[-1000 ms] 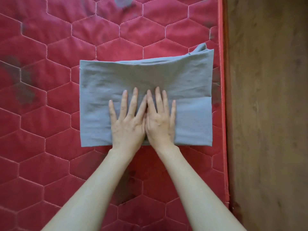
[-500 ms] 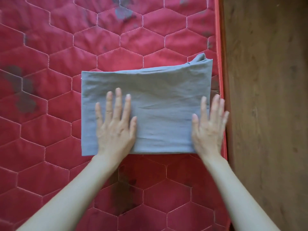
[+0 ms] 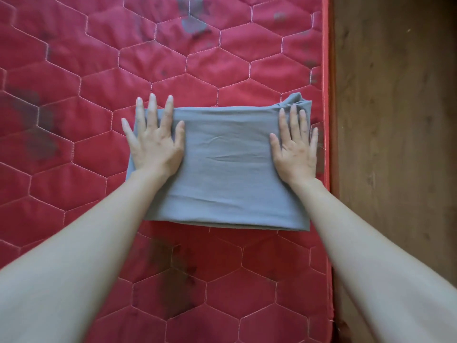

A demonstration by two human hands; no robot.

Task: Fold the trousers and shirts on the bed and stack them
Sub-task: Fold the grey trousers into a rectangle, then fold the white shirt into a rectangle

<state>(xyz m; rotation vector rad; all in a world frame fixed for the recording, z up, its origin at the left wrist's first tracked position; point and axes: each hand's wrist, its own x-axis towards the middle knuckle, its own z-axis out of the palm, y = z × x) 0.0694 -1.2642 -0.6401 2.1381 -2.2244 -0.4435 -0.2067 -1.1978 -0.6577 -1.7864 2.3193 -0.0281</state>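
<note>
Where the folded grey garment (image 3: 227,169) lies near the bed's (image 3: 99,70) right edge, the left hand (image 3: 154,142) and right hand (image 3: 295,149) press flat on its ends, fingers straight; garment type indeterminable.

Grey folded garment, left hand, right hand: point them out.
grey folded garment (image 3: 227,174): head view, bare middle of the top layer.
left hand (image 3: 155,147): head view, back of the hand.
right hand (image 3: 295,152): head view, back of the hand.
</note>
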